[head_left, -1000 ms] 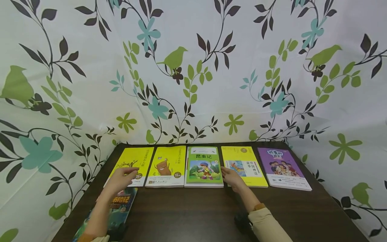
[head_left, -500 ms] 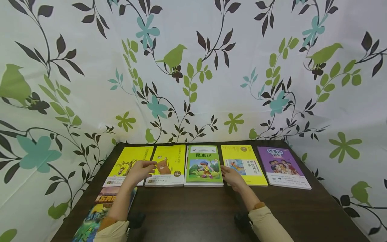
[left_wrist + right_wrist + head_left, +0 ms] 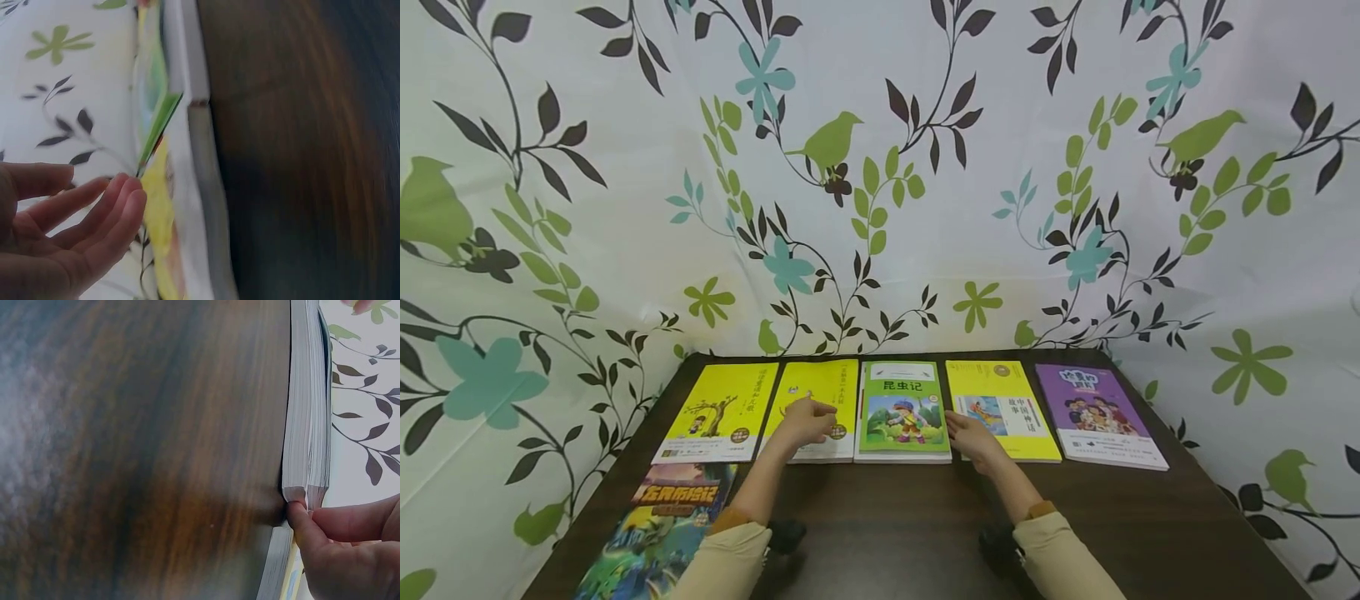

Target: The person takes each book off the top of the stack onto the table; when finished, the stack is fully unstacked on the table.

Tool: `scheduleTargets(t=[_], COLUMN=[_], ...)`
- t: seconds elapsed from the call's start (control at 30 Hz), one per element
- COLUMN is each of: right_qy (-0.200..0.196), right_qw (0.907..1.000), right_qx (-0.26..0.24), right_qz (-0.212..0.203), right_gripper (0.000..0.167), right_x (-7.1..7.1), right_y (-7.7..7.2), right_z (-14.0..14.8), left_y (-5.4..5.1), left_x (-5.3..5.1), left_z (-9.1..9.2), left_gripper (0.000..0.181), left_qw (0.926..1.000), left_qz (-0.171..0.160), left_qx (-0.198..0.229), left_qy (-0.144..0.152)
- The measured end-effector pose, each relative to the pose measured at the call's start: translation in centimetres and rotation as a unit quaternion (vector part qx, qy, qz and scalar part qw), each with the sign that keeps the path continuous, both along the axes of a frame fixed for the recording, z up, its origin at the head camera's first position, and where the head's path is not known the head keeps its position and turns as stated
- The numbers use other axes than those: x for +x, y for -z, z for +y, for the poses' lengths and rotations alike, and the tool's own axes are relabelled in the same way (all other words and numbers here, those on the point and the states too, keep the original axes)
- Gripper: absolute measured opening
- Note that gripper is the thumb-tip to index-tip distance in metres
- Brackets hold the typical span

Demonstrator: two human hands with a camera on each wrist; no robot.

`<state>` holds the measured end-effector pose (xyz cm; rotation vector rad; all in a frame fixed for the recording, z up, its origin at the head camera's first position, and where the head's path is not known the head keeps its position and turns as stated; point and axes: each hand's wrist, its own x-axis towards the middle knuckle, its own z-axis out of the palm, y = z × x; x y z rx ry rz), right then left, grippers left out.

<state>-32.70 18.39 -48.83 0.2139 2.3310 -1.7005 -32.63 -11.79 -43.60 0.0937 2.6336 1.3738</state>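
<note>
In the head view, my left hand [image 3: 805, 423] hovers over the second yellow book [image 3: 850, 392], which has a white lower band. The left wrist view shows its fingers [image 3: 106, 219] loosely bent, holding nothing. My right hand [image 3: 973, 437] touches the right edge of the green book [image 3: 904, 412], beside the yellow book with a blue picture [image 3: 992, 379]. From the right wrist, thumb and index fingertips meet the corner of a two-layer page stack [image 3: 306, 425]. The green cover [image 3: 159, 122] stands slightly raised in the left wrist view; what lies beneath it is mostly hidden.
Another yellow book [image 3: 715, 412] lies at the row's left end and a purple book [image 3: 1097, 417] at its right end. A colourful comic-style book [image 3: 647, 542] lies at the front left of the dark wooden table [image 3: 887, 525]. Patterned wallpaper [image 3: 865, 283] rises behind.
My left hand has moved right, from the leftmost yellow book to above the second one, uncovering the colourful book at front left. My right hand has stayed at the green book's edge.
</note>
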Motion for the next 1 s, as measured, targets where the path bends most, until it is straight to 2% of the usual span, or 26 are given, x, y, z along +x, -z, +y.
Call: scheduleTargets(t=[0.13, 0.2, 0.3, 0.4, 0.47, 0.6, 0.7, 0.8, 1.0], right_qy=[-0.002, -0.002, -0.001, -0.003, -0.003, 0.003, 0.005, 0.002, 0.007], right_qw=[1.0000, 1.0000, 0.9999, 0.9999, 0.9999, 0.9998, 0.9999, 0.9998, 0.9991], right_qx=[0.002, -0.004, -0.009, -0.011, -0.013, -0.017, -0.010, 0.007, 0.037], right_qz=[0.002, 0.001, 0.003, 0.005, 0.008, 0.009, 0.012, 0.019, 0.021], right_gripper=[0.059, 0.059, 0.059, 0.058, 0.059, 0.060, 0.058, 0.058, 0.064], right_x=[0.0, -0.1, -0.2, -0.2, -0.1, -0.1, -0.1, 0.0, 0.2], right_y=[0.0, 0.1, 0.3, 0.3, 0.3, 0.2, 0.0, -0.2, -0.2], right_z=[0.1, 0.1, 0.1, 0.1, 0.1, 0.1, 0.1, -0.1, -0.4], left_y=[0.8, 1.1, 1.6, 1.9, 1.9, 1.8, 1.6, 1.3, 1.0], left_x=[-0.8, -1.2, -1.5, -1.6, -1.5, -1.4, -1.4, -1.2, -1.1], left_z=[2.0, 2.9, 3.9, 4.8, 5.3, 6.2, 6.7, 7.1, 7.6], left_gripper=[0.039, 0.040, 0.042, 0.046, 0.047, 0.030, 0.030, 0.022, 0.048], left_qw=[0.9999, 0.9995, 0.9996, 0.9998, 0.9996, 0.9990, 0.9985, 0.9974, 0.9942], left_qz=[0.000, -0.008, -0.007, -0.012, -0.004, 0.019, 0.025, 0.021, -0.016], left_qx=[-0.001, 0.015, -0.002, -0.015, -0.027, -0.038, -0.045, -0.049, -0.009], left_qy=[0.014, 0.027, 0.026, 0.010, -0.002, -0.011, -0.020, -0.048, -0.106])
